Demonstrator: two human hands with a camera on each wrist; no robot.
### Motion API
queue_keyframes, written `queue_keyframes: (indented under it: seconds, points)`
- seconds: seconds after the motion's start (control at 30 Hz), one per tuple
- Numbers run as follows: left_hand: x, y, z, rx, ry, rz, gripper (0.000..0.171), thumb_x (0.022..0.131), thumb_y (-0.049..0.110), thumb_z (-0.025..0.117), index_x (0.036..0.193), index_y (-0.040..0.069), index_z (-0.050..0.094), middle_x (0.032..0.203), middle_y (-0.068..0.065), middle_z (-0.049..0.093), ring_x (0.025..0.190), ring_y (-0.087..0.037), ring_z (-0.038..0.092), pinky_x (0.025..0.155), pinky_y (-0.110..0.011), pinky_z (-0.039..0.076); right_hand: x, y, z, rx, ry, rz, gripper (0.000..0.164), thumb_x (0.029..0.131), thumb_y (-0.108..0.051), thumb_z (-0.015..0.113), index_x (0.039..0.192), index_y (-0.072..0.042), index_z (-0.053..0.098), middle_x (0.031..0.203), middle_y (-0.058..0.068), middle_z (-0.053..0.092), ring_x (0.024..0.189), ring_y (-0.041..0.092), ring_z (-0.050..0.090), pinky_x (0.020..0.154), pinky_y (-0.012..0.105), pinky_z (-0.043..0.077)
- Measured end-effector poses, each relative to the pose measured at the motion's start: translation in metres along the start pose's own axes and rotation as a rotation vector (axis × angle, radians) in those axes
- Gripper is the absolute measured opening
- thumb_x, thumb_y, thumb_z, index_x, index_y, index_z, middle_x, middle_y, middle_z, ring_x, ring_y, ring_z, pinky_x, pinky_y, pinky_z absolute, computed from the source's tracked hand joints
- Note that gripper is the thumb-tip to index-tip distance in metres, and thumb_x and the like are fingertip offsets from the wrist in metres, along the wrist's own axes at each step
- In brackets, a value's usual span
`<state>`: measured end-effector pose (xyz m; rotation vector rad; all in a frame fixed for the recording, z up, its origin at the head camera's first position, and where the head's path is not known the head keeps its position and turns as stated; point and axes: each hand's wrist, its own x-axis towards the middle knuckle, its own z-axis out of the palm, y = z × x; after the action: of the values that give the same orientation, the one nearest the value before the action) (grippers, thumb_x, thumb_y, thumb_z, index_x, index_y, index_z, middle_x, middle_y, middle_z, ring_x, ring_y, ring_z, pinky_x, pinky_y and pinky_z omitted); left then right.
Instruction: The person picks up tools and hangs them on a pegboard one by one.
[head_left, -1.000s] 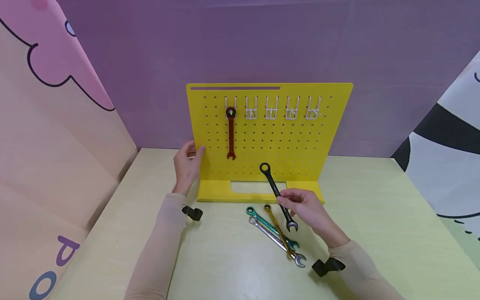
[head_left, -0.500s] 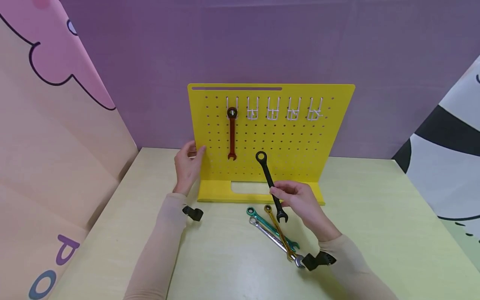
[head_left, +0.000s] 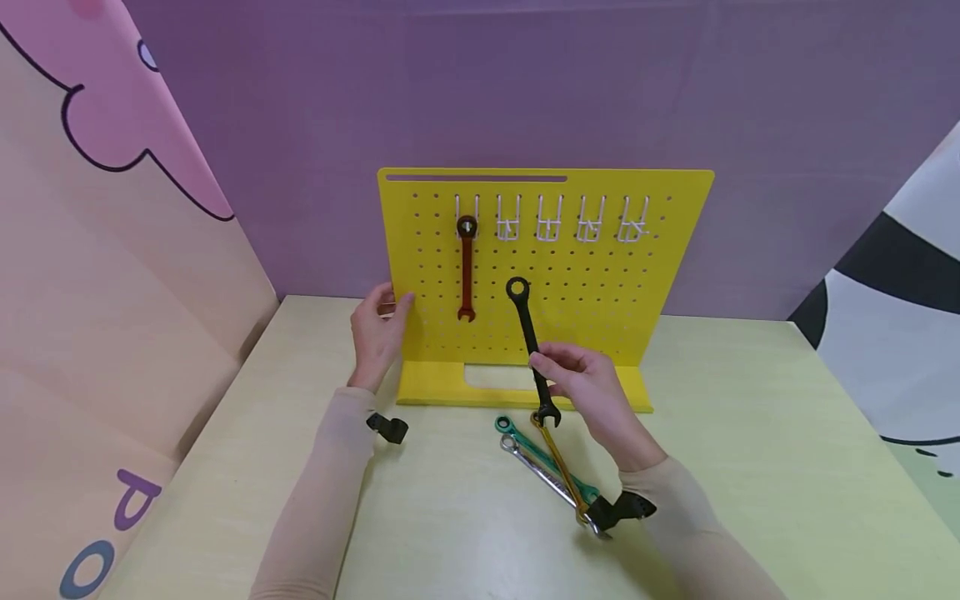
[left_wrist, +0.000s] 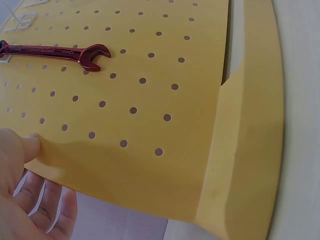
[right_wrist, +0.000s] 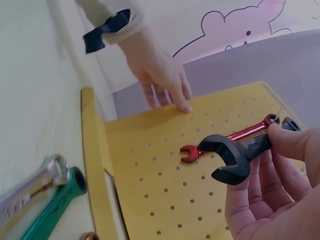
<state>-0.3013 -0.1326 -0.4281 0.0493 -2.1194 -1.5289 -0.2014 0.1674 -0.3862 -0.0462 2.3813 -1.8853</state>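
Head view: a yellow pegboard [head_left: 585, 292] stands on the far part of the desk [head_left: 450, 500], with 5 white hooks [head_left: 548, 223] in a row near its top. A red wrench [head_left: 467, 271] hangs from the leftmost hook, ring end up. The left hand [head_left: 377, 337] grips the pegboard's left edge. The right hand [head_left: 588, 383] is closed on the shaft of a black wrench [head_left: 527, 325], pinching it in front of the pegboard, ring end up and tilted slightly left. On the near side of the pegboard, 3 wrenches lie in an overlapping group: green [head_left: 528, 447], silver [head_left: 542, 472] and gold [head_left: 558, 458]; a black wrist mount [head_left: 621, 508] partly hides their near ends. Left wrist view: the left thumb rests on the pegboard's front face, and the other fingers, bent, lie behind its edge. Right wrist view: the thumb and fingers pinch the black wrench, its open end clear of the grip; whether the wrench touches the pegboard cannot be told.
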Motion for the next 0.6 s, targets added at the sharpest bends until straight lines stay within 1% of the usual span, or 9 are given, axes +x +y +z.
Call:
queue_keyframes:
  seconds: [0.1, 0.23, 0.4, 0.6]
  points:
    - [0.000, -0.001, 0.001, 0.000, -0.002, -0.005, 0.032, 0.102, 0.023, 0.074, 0.128, 0.005, 0.072, 0.111, -0.017, 0.074, 0.102, -0.033, 0.071, 0.091, -0.046, 0.060, 0.002, -0.002, 0.002, 0.030, 0.008, -0.001, 0.041, 0.104, -0.029, 0.071, 0.134, -0.001, 0.068, 0.108, -0.008, 0.073, 0.103, 0.012, 0.067, 0.087, 0.025, 0.059]
    - [-0.001, -0.003, 0.001, -0.001, -0.009, -0.004, 0.032, 0.102, 0.023, 0.075, 0.129, 0.005, 0.072, 0.111, -0.018, 0.074, 0.102, -0.034, 0.072, 0.090, -0.044, 0.060, 0.004, -0.009, 0.005, 0.050, 0.026, -0.010, 0.038, 0.105, -0.027, 0.070, 0.132, -0.001, 0.069, 0.105, -0.010, 0.072, 0.101, 0.012, 0.066, 0.087, 0.025, 0.058]
    - [-0.001, -0.002, 0.001, -0.010, -0.001, -0.001, 0.031, 0.102, 0.022, 0.075, 0.128, 0.005, 0.073, 0.110, -0.018, 0.075, 0.101, -0.034, 0.072, 0.090, -0.045, 0.060, 0.009, -0.022, 0.011, 0.095, 0.046, -0.063, 0.034, 0.104, -0.024, 0.072, 0.129, -0.001, 0.070, 0.101, -0.013, 0.072, 0.099, 0.011, 0.067, 0.085, 0.026, 0.058]
    - [-0.001, -0.002, -0.001, -0.013, -0.002, -0.011, 0.032, 0.102, 0.023, 0.075, 0.128, 0.006, 0.073, 0.113, -0.018, 0.075, 0.104, -0.033, 0.072, 0.092, -0.046, 0.060, 0.019, -0.037, 0.018, 0.119, 0.080, -0.114, 0.030, 0.102, -0.025, 0.074, 0.125, -0.004, 0.073, 0.100, -0.015, 0.073, 0.098, 0.011, 0.067, 0.081, 0.026, 0.059]
